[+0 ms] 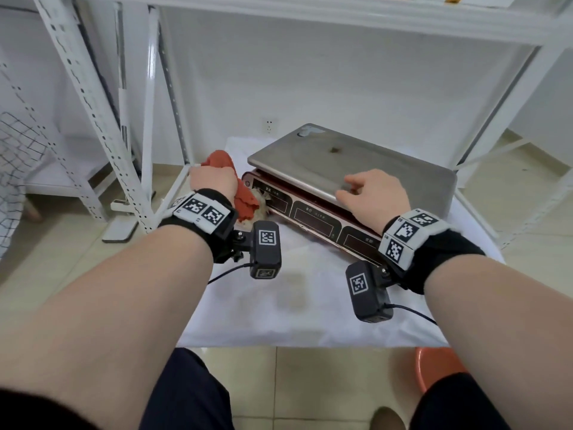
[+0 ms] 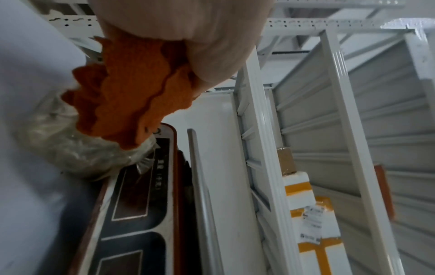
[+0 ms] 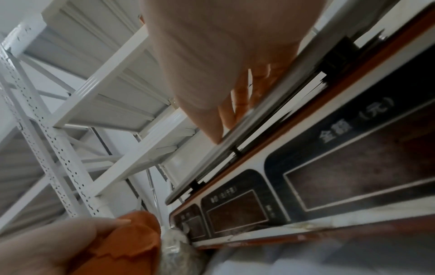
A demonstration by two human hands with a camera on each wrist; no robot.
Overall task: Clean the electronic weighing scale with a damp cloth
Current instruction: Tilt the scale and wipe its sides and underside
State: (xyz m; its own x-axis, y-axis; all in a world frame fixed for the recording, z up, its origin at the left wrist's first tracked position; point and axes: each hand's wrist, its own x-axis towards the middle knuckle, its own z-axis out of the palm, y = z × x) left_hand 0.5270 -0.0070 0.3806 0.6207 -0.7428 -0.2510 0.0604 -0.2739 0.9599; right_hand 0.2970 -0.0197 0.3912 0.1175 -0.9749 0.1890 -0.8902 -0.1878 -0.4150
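The electronic scale sits on a white-covered low table [image 1: 279,311], with a steel platter [image 1: 366,156] above a dark red display panel [image 1: 310,215]. A small dark spot [image 1: 335,149] marks the platter. My left hand [image 1: 212,181] grips a bunched orange-red cloth [image 1: 245,203] at the panel's left end. In the left wrist view the cloth [image 2: 132,96] hangs over a crumpled clear plastic wad [image 2: 70,148] that touches the panel [image 2: 141,204]. My right hand [image 1: 375,193] rests on the platter's front edge, fingers [image 3: 235,111] lying on top of the steel.
White perforated shelf uprights [image 1: 93,103] stand close on the left, and a shelf board [image 1: 310,23] spans overhead. An orange basin [image 1: 434,370] sits on the floor tiles at lower right. Taped boxes [image 2: 306,204] lie on a shelf behind.
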